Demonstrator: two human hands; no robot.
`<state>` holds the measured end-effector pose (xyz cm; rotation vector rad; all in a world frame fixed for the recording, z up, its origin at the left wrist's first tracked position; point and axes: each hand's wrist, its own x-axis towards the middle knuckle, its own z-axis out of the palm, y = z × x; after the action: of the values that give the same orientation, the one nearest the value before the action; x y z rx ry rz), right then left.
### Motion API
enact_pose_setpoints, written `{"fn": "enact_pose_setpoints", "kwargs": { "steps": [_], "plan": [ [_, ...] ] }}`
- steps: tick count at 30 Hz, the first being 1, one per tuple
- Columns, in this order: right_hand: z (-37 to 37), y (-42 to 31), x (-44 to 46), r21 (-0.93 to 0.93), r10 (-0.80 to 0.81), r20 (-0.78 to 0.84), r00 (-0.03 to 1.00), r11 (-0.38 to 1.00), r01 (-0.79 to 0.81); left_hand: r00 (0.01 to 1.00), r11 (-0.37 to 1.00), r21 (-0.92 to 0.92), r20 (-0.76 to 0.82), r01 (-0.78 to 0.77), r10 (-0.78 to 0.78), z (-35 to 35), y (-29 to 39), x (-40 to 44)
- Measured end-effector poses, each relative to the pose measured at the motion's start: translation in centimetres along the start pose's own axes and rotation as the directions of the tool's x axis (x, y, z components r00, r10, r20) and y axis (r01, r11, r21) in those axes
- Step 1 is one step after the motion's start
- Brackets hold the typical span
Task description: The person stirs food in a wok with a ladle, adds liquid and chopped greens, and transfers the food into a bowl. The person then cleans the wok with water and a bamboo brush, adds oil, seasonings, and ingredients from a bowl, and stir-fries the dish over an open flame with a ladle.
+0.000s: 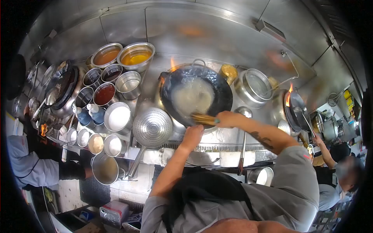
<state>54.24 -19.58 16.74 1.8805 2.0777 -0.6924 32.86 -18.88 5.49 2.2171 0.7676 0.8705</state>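
Range (149, 91), steel, bears the wok (223, 89), which sits upright over a burner, flame (173, 64) rising beside its left wall. Cloudy liquid (192, 95) lies in the bowl; the step in hand appears to be brushing the inner wall. The strainer (152, 127) is just left of the wok, the ladle (244, 112) to its right; both are best left outside the elbows' path. The left hand (193, 135) is at the near rim, fingers bunched; it should steady the wok there, away from the flame. The right hand (229, 119) has its fingers closed around the brush (203, 119), whose splayed tip lies just within the near side of the bowl. The tip is best laid flat to the metal and drawn in short curves towards the centre, with light pressure, so that liquid does not slop over the near rim; the grip belongs well back, clear of steam and hot metal.

Obscured parts: the burner, beneath the wok; the near rim, partly behind the hands, so that whether the left fingers clamp it or merely rest on it cannot be told; the bottom of the bowl, under the liquid; and the brush's butt, inside the right fist. The tip is somewhat blurred.
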Motion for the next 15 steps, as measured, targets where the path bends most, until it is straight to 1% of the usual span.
{"fn": "enact_pose_setpoints", "kwargs": {
  "steps": [2,4,6,7,9,11,13,15],
  "plan": [
    [-4.1,1.4,-2.5,-0.111,0.115,0.019,0.993,0.987,-0.112,0.999,1.0,0.023,0.033,0.015,-0.016,-0.4,0.5,-0.1],
    [-4.8,5.8,-1.1,-0.092,-0.019,-0.196,0.981,0.996,0.001,0.999,1.0,0.026,0.033,0.016,-0.017,-0.5,0.5,0.0],
    [-3.7,6.9,-0.3,-0.182,-0.068,-0.283,0.957,0.983,0.016,0.999,1.0,0.017,0.044,0.022,-0.023,-0.4,0.8,-0.1],
    [-3.0,5.8,0.6,-0.278,-0.061,-0.273,0.96,0.96,-0.018,0.999,1.0,0.014,0.044,0.027,-0.028,-0.5,0.8,0.2],
    [-1.0,3.3,0.3,-0.32,0.027,-0.213,0.977,0.943,-0.096,0.998,0.999,0.01,0.053,0.035,-0.036,-0.7,0.6,-0.1],
    [0.0,1.9,-1.3,-0.251,0.18,-0.108,0.978,0.947,-0.202,0.998,1.0,-0.003,0.049,0.029,-0.029,-0.5,0.5,0.0],
    [0.8,6.9,-3.5,-0.254,0.118,-0.22,0.968,0.951,-0.173,0.999,1.0,0.002,0.033,0.009,-0.009,-0.4,0.4,0.1],
    [-1.4,8.0,-5.4,-0.254,0.221,-0.235,0.947,0.926,-0.279,0.999,1.0,0.001,0.032,0.003,-0.003,-0.2,0.3,0.0]
  ]
}}
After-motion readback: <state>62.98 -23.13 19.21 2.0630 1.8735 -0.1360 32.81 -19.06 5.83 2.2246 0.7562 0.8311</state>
